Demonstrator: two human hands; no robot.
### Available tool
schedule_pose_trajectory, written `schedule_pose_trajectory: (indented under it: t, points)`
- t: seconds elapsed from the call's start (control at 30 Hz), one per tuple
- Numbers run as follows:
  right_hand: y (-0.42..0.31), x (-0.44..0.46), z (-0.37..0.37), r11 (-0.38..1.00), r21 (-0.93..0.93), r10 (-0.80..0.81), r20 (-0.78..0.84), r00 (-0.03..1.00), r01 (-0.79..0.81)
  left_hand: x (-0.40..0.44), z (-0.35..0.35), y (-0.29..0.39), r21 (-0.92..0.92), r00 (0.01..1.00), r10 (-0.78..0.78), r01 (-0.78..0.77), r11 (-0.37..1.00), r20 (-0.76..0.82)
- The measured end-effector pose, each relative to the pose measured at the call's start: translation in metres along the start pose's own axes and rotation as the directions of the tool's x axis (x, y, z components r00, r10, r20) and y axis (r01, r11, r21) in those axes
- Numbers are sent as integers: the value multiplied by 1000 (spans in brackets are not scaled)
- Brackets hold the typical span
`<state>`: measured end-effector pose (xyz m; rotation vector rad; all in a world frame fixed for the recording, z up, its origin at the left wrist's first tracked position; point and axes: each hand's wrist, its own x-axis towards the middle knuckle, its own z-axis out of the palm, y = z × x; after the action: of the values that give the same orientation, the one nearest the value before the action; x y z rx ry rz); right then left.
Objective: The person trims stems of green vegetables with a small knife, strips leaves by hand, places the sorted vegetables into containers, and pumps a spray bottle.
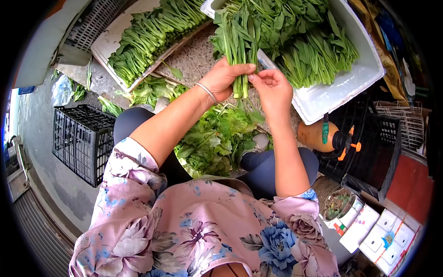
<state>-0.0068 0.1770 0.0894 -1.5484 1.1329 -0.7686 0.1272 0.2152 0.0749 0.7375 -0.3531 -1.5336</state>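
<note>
My left hand, with a silver bangle at its wrist, is wrapped round a bunch of leafy greens. The leaves point away from me and the cut stem ends stick out below the fingers. At the right side of those stems, my right hand is closed, thumb and forefinger pinched together against the bunch. What lies between these fingertips is too small to make out. Just beyond the hands stands a white foam box with more greens stacked in it, stems toward me.
A foam tray at upper left carries a row of greens. Loose trimmed leaves cover the ground between my feet. A black crate stands left; at right are an orange spray bottle, another black crate and white boxes.
</note>
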Motion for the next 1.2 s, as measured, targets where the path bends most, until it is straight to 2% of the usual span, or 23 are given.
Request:
schedule_pose_trajectory:
  t: [0.03, 0.07, 0.13, 0.17, 0.2, 0.27, 0.3, 0.33, 0.4, 0.47, 0.57, 0.7, 0.77, 0.8, 0.87, 0.97, 1.1, 1.17, 1.2]
  points:
    - [-2, -1, -1, 994, -86, -61, 30, 998, 64, 1, 0, -1, 11, 999, 28, -28, 1000, -16]
    - [-6, -2, 0, 994, -86, -58, 31, 998, 61, 2, 0, -2, 9, 999, 26, -26, 1000, -18]
    - [-16, -6, 3, 993, -73, -98, -73, 992, 93, 0, 1, 1, -21, 1000, -4, 4, 1000, -13]
    - [-16, -5, 4, 969, -169, -206, -134, 969, 182, 2, -1, -1, 0, 1000, -4, 4, 1000, -20]
    - [-15, -6, 5, 969, -171, -204, -131, 970, 181, 4, -3, -2, -3, 1000, -4, 4, 1000, -23]
    - [-13, -9, 5, 971, -76, -221, 82, 972, 227, 7, -4, -6, 29, 998, 46, -45, 999, -53]
    - [-15, -10, 6, 955, -194, -202, 134, 970, 225, 7, -3, -6, -2, 998, 24, -24, 1000, -60]
    - [-19, -12, 7, 954, -194, -203, 134, 970, 226, 7, -2, -6, -2, 998, 25, -25, 1000, -60]
    - [-29, -12, 6, 984, -174, 1, 172, 985, 29, 6, 1, -7, -24, 994, 39, -41, 999, -106]
    - [-21, -8, 4, 982, -176, -38, 186, 982, 72, 8, 1, -7, -13, 994, 49, -51, 999, -101]
    - [-27, -10, 0, 956, -292, 30, 236, 971, 41, 10, -2, -10, 62, 992, 48, -41, 997, -119]
    - [-19, -10, 1, 965, -260, 19, 194, 981, 33, 9, -1, -11, 54, 988, 66, -59, 997, -137]
    - [-13, -7, -2, 997, -38, 69, 170, 983, -64, 7, 0, -9, 38, 992, 67, -64, 997, -102]
    - [-16, -6, -3, 997, -39, 66, 169, 983, -60, 7, 1, -8, 38, 993, 70, -67, 997, -99]
    - [-20, -7, -6, 956, 195, 173, 223, 959, -218, 5, 1, -8, 13, 998, 45, -44, 999, -43]
    - [-19, -7, -5, 912, 291, 232, 210, 950, -288, 6, 1, -6, -55, 999, 34, -34, 998, -7]
    - [-15, -11, 1, 881, 402, 197, 167, 966, -249, 6, 4, -8, -46, 997, 67, -69, 997, -47]
    - [-13, -12, 5, 850, 510, 131, 34, 991, -129, 8, 2, -11, -84, 992, 98, -105, 991, -81]
    - [-13, -11, 5, 850, 511, 131, 34, 991, -130, 9, 1, -10, -83, 992, 98, -105, 991, -83]
